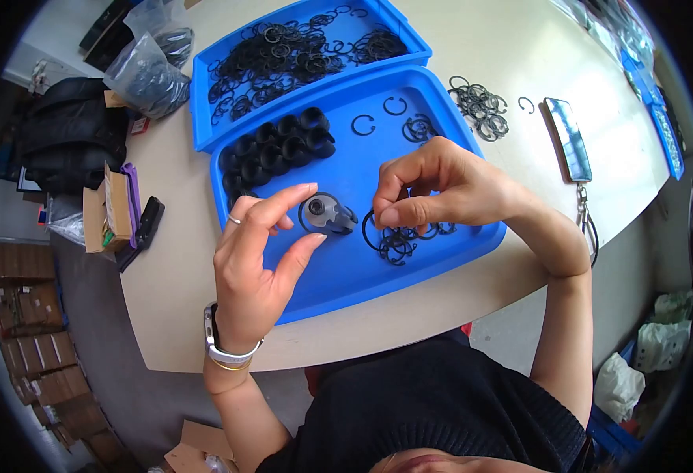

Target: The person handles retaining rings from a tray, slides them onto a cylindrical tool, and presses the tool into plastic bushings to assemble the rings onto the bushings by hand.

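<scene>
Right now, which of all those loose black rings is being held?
The ring pinched in the right hand; the other loose rings lie in the blue trays or on the table, untouched by the left hand.

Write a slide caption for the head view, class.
Right hand holding a black ring over a blue tray; left hand open beside grey part.

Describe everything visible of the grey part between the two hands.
The grey part has a dark round centre, a dark curved edge and a narrower end toward the right hand. Whether it is metal or plastic is unclear. It sits in the near blue tray, between the spread thumb and forefinger of the left hand; contact is unclear.
</scene>
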### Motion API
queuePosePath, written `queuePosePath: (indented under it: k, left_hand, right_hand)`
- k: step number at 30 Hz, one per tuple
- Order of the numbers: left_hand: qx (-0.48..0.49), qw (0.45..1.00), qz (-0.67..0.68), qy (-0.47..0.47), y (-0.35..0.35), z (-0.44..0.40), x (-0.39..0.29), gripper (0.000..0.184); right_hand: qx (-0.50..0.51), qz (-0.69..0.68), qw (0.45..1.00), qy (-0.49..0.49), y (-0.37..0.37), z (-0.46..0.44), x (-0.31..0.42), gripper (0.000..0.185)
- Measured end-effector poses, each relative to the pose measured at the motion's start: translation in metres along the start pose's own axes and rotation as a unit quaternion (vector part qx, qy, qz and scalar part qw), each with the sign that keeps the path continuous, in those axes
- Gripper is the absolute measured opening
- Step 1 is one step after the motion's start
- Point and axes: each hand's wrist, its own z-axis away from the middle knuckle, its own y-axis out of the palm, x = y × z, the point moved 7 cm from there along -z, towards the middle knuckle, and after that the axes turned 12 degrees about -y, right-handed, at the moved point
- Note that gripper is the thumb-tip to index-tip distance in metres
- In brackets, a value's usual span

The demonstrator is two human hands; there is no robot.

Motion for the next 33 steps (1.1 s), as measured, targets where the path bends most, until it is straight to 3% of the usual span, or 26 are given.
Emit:
queuePosePath:
  k: [25, 28, 33]
  left_hand:
    - [-0.009, 1.000, -0.004, -0.019, 0.002, -0.004, 0.008, 0.063]
    - [-0.037, 0.999, -0.023, -0.005, -0.005, 0.000, 0.000, 0.059]
    - [0.012, 0.999, 0.033, -0.025, 0.002, 0.012, -0.007, 0.044]
  right_hand:
    - [0.014, 0.014, 0.999, -0.034, 0.001, -0.002, 0.002, 0.021]
    - [0.019, 0.017, 0.998, -0.055, 0.002, -0.003, 0.001, 0.018]
    - [0.008, -0.074, 0.997, 0.015, 0.007, -0.002, -0.006, 0.021]
